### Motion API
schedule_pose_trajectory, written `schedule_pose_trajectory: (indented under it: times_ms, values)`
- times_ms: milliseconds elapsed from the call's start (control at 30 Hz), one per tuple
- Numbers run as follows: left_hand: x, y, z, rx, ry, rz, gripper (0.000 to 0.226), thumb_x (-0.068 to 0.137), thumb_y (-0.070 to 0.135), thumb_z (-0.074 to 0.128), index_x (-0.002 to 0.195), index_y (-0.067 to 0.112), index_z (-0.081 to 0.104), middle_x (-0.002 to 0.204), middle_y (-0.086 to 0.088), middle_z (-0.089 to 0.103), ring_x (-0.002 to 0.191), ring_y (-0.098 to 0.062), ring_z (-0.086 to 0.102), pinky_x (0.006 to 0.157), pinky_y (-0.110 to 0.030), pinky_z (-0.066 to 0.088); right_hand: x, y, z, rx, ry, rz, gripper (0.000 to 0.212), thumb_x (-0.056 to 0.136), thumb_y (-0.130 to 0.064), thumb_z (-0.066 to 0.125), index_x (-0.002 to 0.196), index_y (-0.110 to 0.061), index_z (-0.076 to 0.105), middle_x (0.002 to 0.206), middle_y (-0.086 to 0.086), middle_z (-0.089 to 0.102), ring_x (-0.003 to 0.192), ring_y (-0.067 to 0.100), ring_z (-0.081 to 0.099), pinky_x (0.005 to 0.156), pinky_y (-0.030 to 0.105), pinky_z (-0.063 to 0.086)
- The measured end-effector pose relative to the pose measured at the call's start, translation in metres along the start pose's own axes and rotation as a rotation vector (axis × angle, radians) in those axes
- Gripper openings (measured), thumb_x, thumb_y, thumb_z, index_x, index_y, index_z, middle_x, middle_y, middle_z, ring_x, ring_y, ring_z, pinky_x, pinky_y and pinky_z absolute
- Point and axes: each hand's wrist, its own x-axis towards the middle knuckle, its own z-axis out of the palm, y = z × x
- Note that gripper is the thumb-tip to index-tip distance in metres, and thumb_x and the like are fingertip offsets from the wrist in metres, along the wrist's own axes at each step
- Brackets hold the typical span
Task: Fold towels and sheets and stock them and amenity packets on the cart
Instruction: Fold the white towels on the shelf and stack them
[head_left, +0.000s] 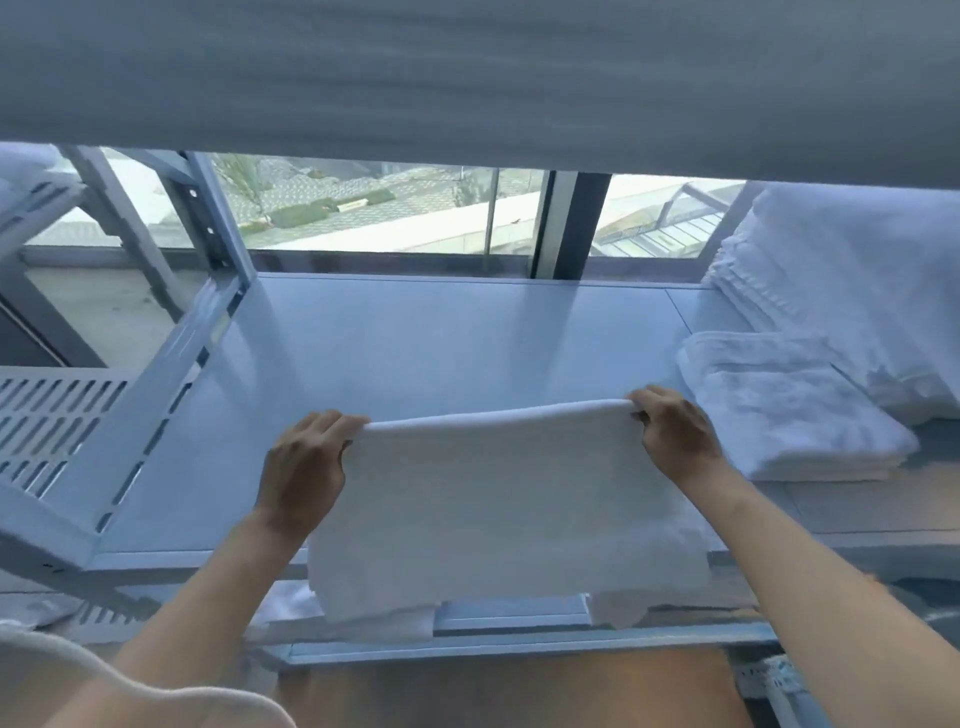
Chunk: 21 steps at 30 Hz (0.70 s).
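Observation:
A white towel (498, 509) hangs folded over in front of me above the pale metal shelf (441, 338). My left hand (306, 467) grips its upper left corner, and my right hand (675, 436) pinches the upper right corner. The top fold is stretched straight between them, and the lower part drapes past the shelf's front edge. A folded white towel (789, 410) lies on the shelf just right of my right hand. Behind it a tall stack of folded white linen (841, 291) fills the right end.
A grey shelf underside (467, 67) runs overhead. A perforated metal upright and bracket (156, 374) stand at the left. A window (374, 208) lies behind the shelf. More white cloth (363, 613) sits on the lower level beneath the towel. Wooden floor (493, 691) shows below.

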Motion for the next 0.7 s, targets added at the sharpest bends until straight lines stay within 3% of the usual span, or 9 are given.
schedule_pose_trajectory:
  times_ms: [67,133,233,400,533,600,700]
  values:
    - [0.021,-0.015,0.003,0.020,0.026,-0.007,0.045,0.080,-0.011,0.055,0.114,0.015,0.071,0.103,-0.004,0.070,0.094,-0.035,0.063,0.072,-0.043,0.050,0.021,-0.010,0.007,-0.002,0.064,0.030,0.028,0.082,0.009,0.057,0.097,-0.011,0.071,0.092,0.010,0.067,0.088,0.038,0.063,0.071,0.039,0.042]
    - [0.035,-0.028,0.005,0.026,0.076,-0.069,0.059,0.072,-0.023,0.057,0.119,0.011,0.070,0.110,-0.009,0.070,0.099,-0.039,0.062,0.078,-0.047,0.050,0.036,-0.022,0.016,-0.002,0.121,0.086,0.040,0.080,0.008,0.059,0.113,-0.011,0.071,0.112,0.011,0.068,0.101,0.039,0.062,0.082,0.043,0.042]
    - [0.035,-0.028,0.010,-0.003,0.091,-0.075,0.055,0.077,-0.020,0.059,0.122,0.009,0.069,0.118,-0.009,0.069,0.104,-0.038,0.062,0.084,-0.049,0.052,0.026,-0.046,0.039,-0.006,0.029,0.040,0.054,0.084,-0.003,0.069,0.136,-0.013,0.059,0.144,0.009,0.054,0.129,0.034,0.051,0.101,0.050,0.040]
    - [0.007,0.015,0.040,-0.162,-0.136,0.027,0.036,0.089,0.002,0.068,0.124,0.009,0.071,0.129,-0.010,0.068,0.115,-0.034,0.064,0.096,-0.049,0.053,-0.004,-0.070,0.080,0.156,-0.239,-0.124,0.049,0.098,-0.027,0.064,0.145,-0.019,0.055,0.159,0.003,0.044,0.147,0.025,0.039,0.116,0.047,0.032]
    - [-0.021,0.037,0.068,-0.094,-0.378,0.005,0.055,0.100,0.046,0.037,0.146,0.024,0.056,0.156,-0.003,0.048,0.145,-0.027,0.044,0.118,-0.052,0.032,-0.017,-0.071,0.095,0.180,-0.239,-0.099,0.049,0.105,-0.032,0.050,0.153,-0.025,0.047,0.165,-0.005,0.035,0.154,0.018,0.028,0.122,0.046,0.024]
    - [-0.027,0.034,0.076,-0.060,-0.409,-0.006,0.059,0.101,0.052,0.029,0.154,0.031,0.045,0.164,0.004,0.036,0.153,-0.020,0.029,0.123,-0.053,0.021,-0.018,-0.071,0.096,0.174,-0.242,-0.093,0.050,0.106,-0.033,0.046,0.155,-0.028,0.043,0.166,-0.008,0.031,0.155,0.016,0.024,0.123,0.045,0.023]
    - [-0.017,0.023,0.082,-0.068,-0.423,0.014,0.060,0.101,0.054,0.029,0.157,0.035,0.040,0.166,0.008,0.033,0.155,-0.016,0.025,0.125,-0.051,0.020,-0.013,-0.072,0.096,0.155,-0.244,-0.059,0.051,0.105,-0.033,0.043,0.156,-0.030,0.040,0.167,-0.009,0.029,0.155,0.015,0.022,0.124,0.043,0.019]
